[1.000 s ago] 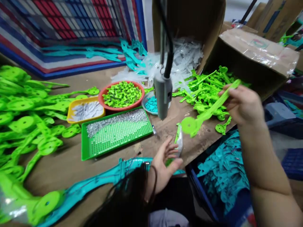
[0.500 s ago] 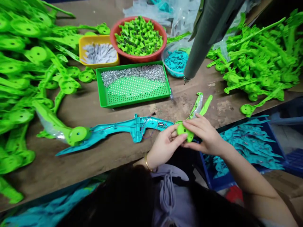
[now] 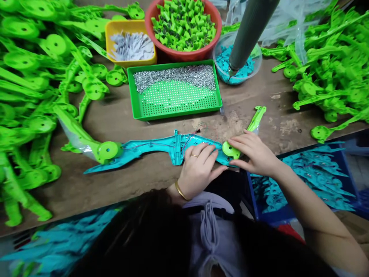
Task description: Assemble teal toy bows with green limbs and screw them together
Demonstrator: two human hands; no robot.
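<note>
Teal bow-shaped shell point(image 3: 150, 146) lying along the near edge of the workbench point(image 3: 127, 181), with a thin wire point(image 3: 144, 145) inside. A lime-green limb hub point(image 3: 108, 150) overlies its left end; another lime-green hub point(image 3: 230, 149) lies over the right end. The right hand point(image 3: 256, 154) pinches this second hub between thumb and fingers. The left hand point(image 3: 197, 169) lies across the shell, fingers close together and curled; whether they grip or merely rest cannot be told. Beyond: a green perforated tray point(image 3: 178, 114) of small metal screws point(image 3: 175, 76), a yellow tray point(image 3: 132, 61), a red bowl point(image 3: 184, 57) and a hanging electric screwdriver point(image 3: 253, 34). Heaped lime-green limbs point(image 3: 54, 44) occupy the bench's far-left corner. Possible faults, by judgement: a loose wire could be trapped beneath a hub if not tucked in; the right hub could shift out of line should the pinch slacken. No brand, label or writing is legible.
</note>
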